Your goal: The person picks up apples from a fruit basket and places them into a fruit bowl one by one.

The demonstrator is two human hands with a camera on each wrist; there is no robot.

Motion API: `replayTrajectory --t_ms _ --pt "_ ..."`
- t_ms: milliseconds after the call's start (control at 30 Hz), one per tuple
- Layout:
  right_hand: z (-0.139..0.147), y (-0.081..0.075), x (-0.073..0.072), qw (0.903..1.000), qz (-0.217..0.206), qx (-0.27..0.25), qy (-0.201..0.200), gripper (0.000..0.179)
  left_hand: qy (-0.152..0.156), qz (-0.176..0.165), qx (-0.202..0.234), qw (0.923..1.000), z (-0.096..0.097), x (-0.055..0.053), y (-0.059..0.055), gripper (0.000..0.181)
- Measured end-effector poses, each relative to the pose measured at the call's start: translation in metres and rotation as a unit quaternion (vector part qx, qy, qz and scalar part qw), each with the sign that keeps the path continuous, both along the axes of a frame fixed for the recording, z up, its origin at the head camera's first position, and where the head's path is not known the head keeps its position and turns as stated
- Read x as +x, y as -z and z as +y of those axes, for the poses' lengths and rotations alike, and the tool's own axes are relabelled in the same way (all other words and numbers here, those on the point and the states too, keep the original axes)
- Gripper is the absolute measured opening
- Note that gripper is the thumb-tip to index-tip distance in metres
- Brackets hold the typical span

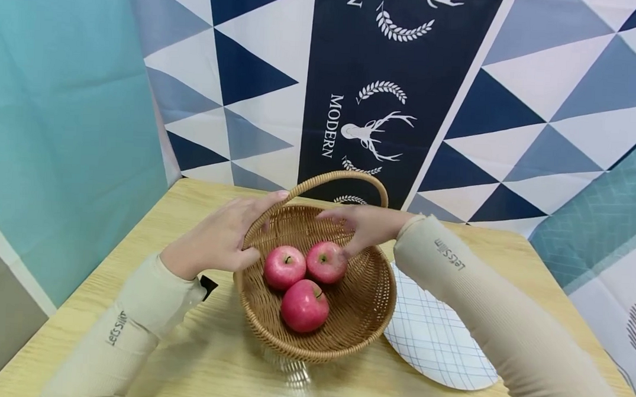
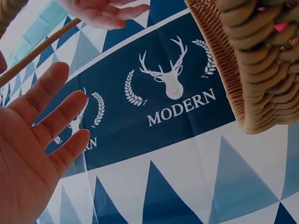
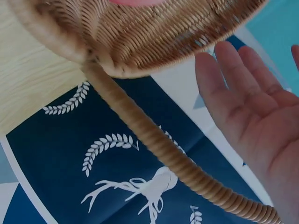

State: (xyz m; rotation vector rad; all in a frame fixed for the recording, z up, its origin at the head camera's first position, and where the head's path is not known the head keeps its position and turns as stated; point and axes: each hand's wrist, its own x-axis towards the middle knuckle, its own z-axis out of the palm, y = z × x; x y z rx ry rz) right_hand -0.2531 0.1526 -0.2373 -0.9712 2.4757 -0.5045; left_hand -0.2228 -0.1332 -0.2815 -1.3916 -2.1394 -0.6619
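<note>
A brown woven basket (image 1: 360, 325) with an arched handle (image 1: 345, 175) stands on the table. Three red apples lie together inside it: one at the left (image 1: 285, 267), one behind to the right (image 1: 326, 262) and one in front (image 1: 305, 306). At the basket's left side, my left hand (image 1: 217, 232) is beside the handle, its fingers apart and loosely extended in the left wrist view. My right hand (image 1: 367, 224) hovers over the basket's back right part, near the rear apple, with relaxed fingers. In the head view, whether its fingertips touch that apple is unclear.
A white oval mat (image 1: 440, 334) with a blue grid lies on the wooden table (image 1: 210, 348), partly under the right sleeve. Behind the table hangs a patterned cloth (image 1: 259, 71). A small black object (image 1: 207, 286) shows by the left wrist.
</note>
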Motion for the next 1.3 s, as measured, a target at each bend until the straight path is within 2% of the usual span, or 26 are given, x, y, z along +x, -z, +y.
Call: replayTrajectory --t_ms 167,300,400,500,633,733,833,1000,1133,1200,1300 --pt "-0.008 -0.007 -0.011 0.9974 -0.049 0.002 0.052 0.077 -0.025 -0.025 -0.019 0.9992 -0.002 0.004 -0.005 0.084" --pt "-0.008 -0.003 -0.018 0.9942 -0.065 -0.001 0.085 0.077 -0.027 -0.034 -0.022 0.9988 0.001 0.004 -0.007 0.084" --pt "-0.008 0.003 -0.021 0.9919 -0.083 -0.009 0.096 0.083 -0.016 -0.032 -0.015 0.9992 0.003 0.003 -0.005 0.085" --pt "-0.010 0.012 -0.022 0.9893 -0.116 -0.031 0.082 0.092 -0.007 -0.029 -0.010 0.9995 0.004 0.004 -0.001 0.086" --pt "-0.014 0.020 -0.026 0.9930 -0.106 -0.024 0.047 0.096 -0.009 -0.025 -0.013 0.9996 0.002 0.007 0.001 0.086" --pt "-0.015 0.019 -0.030 0.9960 -0.076 0.004 0.046 0.097 -0.015 -0.017 -0.018 0.9996 0.001 0.008 -0.001 0.085" --pt "-0.014 0.020 -0.034 0.9961 -0.072 0.014 0.050 0.097 -0.010 -0.011 -0.021 0.9997 0.001 0.007 -0.004 0.086" --pt "-0.015 0.026 -0.038 0.9975 -0.051 0.035 0.034 0.094 0.010 -0.026 -0.026 0.9993 0.003 0.006 -0.008 0.089" --pt "-0.020 0.034 -0.038 0.9954 -0.068 0.049 0.047 0.090 0.008 -0.044 -0.032 0.9985 0.004 0.008 -0.009 0.087" --pt "-0.023 0.038 -0.037 0.9927 -0.094 0.041 0.063 0.088 0.002 -0.052 -0.035 0.9980 0.003 0.009 -0.010 0.087" --pt "-0.027 0.045 -0.034 0.9903 -0.107 0.034 0.083 0.085 -0.006 -0.062 -0.037 0.9973 0.002 0.011 -0.010 0.088"
